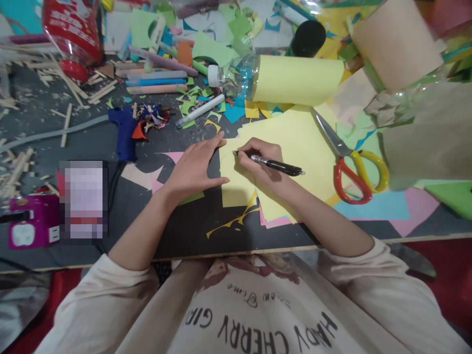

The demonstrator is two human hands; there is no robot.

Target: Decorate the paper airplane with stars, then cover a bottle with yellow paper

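Observation:
A black pen (278,165) is gripped in my right hand (263,160), its tip down on a piece of yellow paper (236,191). My left hand (197,164) lies with fingers spread at the left edge of that piece, thumb and fingertips touching it. More yellow sheets (306,142) are stacked under my right forearm, with pink edges showing below. Scissors (348,164) with one red and one yellow handle rest on the right side of the stack, blades partly together. Thin yellow offcuts (236,219) lie just below the piece.
A blue glue gun (127,132) lies at left, its cable running off. Nearby are a pixelated box (83,199) and a purple box (33,221). A bottle wrapped in yellow paper (298,78), markers (158,82), a red-labelled bottle (73,34) and paper scraps fill the back.

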